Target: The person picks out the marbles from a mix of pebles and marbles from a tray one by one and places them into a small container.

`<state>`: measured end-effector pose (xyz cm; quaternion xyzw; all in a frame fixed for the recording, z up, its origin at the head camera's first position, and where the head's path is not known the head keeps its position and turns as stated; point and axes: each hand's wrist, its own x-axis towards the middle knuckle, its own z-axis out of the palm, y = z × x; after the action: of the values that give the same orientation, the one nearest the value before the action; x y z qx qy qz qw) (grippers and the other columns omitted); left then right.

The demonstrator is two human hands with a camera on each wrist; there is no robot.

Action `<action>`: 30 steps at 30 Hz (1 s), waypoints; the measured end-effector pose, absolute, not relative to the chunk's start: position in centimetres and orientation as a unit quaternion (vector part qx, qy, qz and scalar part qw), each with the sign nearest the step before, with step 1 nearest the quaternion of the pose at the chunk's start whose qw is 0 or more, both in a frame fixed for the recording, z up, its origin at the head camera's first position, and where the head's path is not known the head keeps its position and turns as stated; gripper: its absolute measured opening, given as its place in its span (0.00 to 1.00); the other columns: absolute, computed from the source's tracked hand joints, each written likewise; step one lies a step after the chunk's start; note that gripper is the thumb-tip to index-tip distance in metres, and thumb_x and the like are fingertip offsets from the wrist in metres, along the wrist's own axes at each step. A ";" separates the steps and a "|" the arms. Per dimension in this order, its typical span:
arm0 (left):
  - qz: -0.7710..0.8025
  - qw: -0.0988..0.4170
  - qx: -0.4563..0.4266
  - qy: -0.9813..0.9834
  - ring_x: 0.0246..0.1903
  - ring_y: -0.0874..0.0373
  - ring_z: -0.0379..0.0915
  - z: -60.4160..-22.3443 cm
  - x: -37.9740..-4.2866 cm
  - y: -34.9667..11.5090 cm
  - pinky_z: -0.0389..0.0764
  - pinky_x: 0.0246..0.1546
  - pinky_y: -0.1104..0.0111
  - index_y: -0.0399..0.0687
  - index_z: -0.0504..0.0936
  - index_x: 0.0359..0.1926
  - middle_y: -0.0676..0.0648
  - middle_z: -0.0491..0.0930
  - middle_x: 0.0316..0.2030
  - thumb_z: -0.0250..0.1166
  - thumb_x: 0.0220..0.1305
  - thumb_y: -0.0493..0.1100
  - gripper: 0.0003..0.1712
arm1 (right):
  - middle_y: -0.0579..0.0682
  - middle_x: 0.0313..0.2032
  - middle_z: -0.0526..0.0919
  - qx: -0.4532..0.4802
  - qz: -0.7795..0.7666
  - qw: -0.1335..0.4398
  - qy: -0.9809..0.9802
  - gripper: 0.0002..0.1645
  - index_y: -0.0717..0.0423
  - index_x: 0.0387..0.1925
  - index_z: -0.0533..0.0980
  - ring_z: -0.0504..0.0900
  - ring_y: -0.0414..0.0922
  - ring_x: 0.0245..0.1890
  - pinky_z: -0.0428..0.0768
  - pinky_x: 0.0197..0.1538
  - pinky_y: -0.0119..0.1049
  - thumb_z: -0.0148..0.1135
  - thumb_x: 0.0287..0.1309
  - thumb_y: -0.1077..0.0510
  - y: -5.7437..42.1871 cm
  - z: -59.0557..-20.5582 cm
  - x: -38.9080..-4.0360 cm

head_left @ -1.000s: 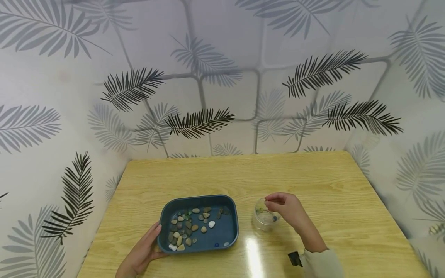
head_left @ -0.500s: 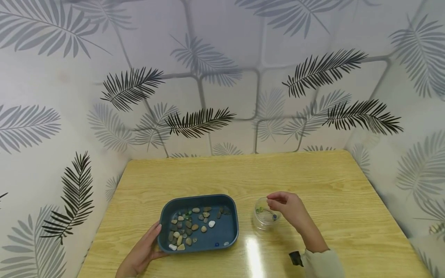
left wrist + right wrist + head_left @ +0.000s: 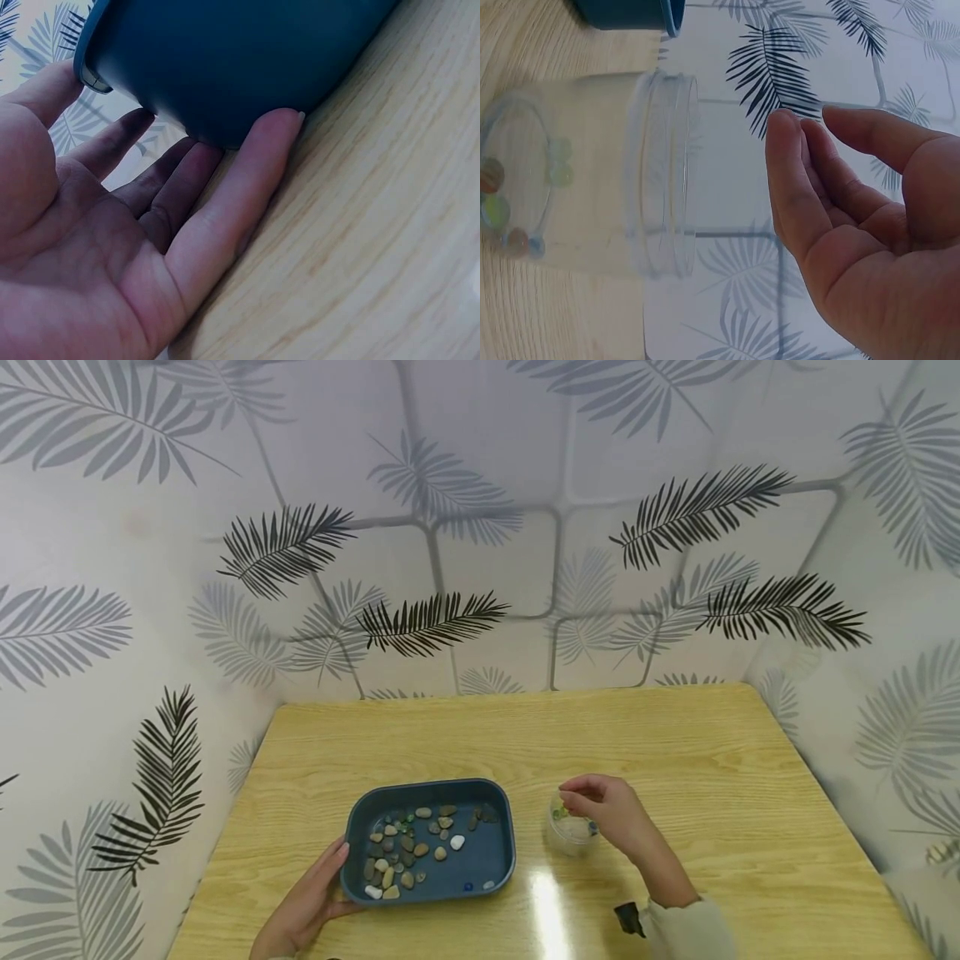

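Observation:
In the head view, a dark blue tray (image 3: 480, 860) holds several pebbles (image 3: 407, 843), mostly brown, with a few white ones and some glassy pieces. My left hand (image 3: 303, 902) lies at its left end. The left wrist view shows fingers (image 3: 225, 210) fairly straight against the tray wall, one digit at the rim. My right hand (image 3: 611, 810) hovers over the mouth of a clear plastic jar (image 3: 572, 842). In the right wrist view, the right thumb and fingertips are bent toward each other with a small gap and nothing visible between them. Several coloured marbles (image 3: 495, 210) lie at the jar's bottom.
Tray and jar stand side by side on a wood-grain table (image 3: 675, 743), the jar to the right. Behind the table rises a wall (image 3: 510, 652) with leaf patterns. A dark strap end (image 3: 628, 918) hangs by the right sleeve.
My right hand shifts a little to the left over the jar's mouth. The left hand, tray and jar stay put.

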<state>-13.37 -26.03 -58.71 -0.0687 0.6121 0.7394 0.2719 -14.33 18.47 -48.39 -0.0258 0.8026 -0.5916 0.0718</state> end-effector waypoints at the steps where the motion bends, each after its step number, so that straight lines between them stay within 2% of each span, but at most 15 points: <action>1: 0.739 0.272 -0.069 0.612 0.60 0.46 0.59 -58.7 -13.4 -26.0 0.73 0.46 0.44 0.51 0.42 0.73 0.37 0.41 0.70 0.44 0.70 0.61 0.39 | 0.54 0.39 0.82 -0.030 -0.590 0.074 0.803 0.12 0.64 0.44 0.77 0.81 0.47 0.37 0.81 0.40 0.34 0.58 0.61 0.60 18.3 -48.4 -14.4; 7: 0.740 0.272 -0.069 0.611 0.60 0.46 0.59 -58.6 -13.3 -26.0 0.73 0.46 0.44 0.51 0.43 0.73 0.37 0.42 0.70 0.44 0.70 0.60 0.38 | 0.53 0.37 0.82 -0.063 -0.579 0.087 0.808 0.14 0.63 0.44 0.78 0.82 0.48 0.36 0.81 0.41 0.39 0.59 0.61 0.57 16.3 -48.5 -14.5; 10: 0.742 0.269 -0.068 0.609 0.60 0.45 0.58 -58.5 -13.3 -25.9 0.73 0.46 0.43 0.52 0.44 0.73 0.38 0.41 0.70 0.44 0.70 0.60 0.37 | 0.51 0.34 0.82 -0.081 -0.575 0.099 0.808 0.14 0.63 0.43 0.78 0.81 0.44 0.34 0.81 0.39 0.36 0.59 0.61 0.55 15.1 -48.9 -14.7; 14: 0.741 0.267 -0.067 0.613 0.60 0.45 0.58 -58.5 -13.3 -25.9 0.73 0.46 0.43 0.52 0.44 0.73 0.38 0.41 0.70 0.44 0.70 0.60 0.37 | 0.53 0.33 0.82 -0.098 -0.587 0.127 0.794 0.15 0.65 0.42 0.78 0.82 0.48 0.34 0.81 0.37 0.35 0.58 0.62 0.55 13.3 -49.8 -15.1; 21: 0.736 0.265 -0.075 0.618 0.59 0.48 0.62 -58.7 -13.3 -26.0 0.73 0.46 0.45 0.53 0.45 0.73 0.37 0.44 0.69 0.44 0.69 0.62 0.38 | 0.50 0.31 0.82 -0.120 -0.587 0.156 0.785 0.13 0.61 0.40 0.79 0.81 0.54 0.35 0.81 0.39 0.43 0.58 0.62 0.55 10.2 -51.2 -16.2; 26: 0.734 0.263 -0.075 0.622 0.59 0.46 0.61 -58.7 -13.3 -26.0 0.74 0.46 0.45 0.53 0.45 0.73 0.37 0.44 0.69 0.45 0.69 0.62 0.39 | 0.53 0.31 0.82 -0.135 -0.574 0.154 0.793 0.11 0.60 0.38 0.80 0.81 0.56 0.34 0.81 0.40 0.48 0.57 0.63 0.57 8.4 -52.3 -16.9; 30: 0.734 0.263 -0.073 0.622 0.59 0.45 0.60 -58.7 -13.3 -26.0 0.73 0.46 0.44 0.53 0.45 0.73 0.37 0.43 0.69 0.45 0.69 0.62 0.39 | 0.54 0.31 0.82 -0.137 -0.561 0.150 0.802 0.11 0.64 0.39 0.79 0.82 0.50 0.32 0.81 0.37 0.43 0.57 0.62 0.59 7.1 -53.0 -17.4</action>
<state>-13.33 -25.98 -58.71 -0.0734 0.6218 0.7339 0.2633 -17.43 7.11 -52.97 -0.1371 0.8023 -0.5613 0.1499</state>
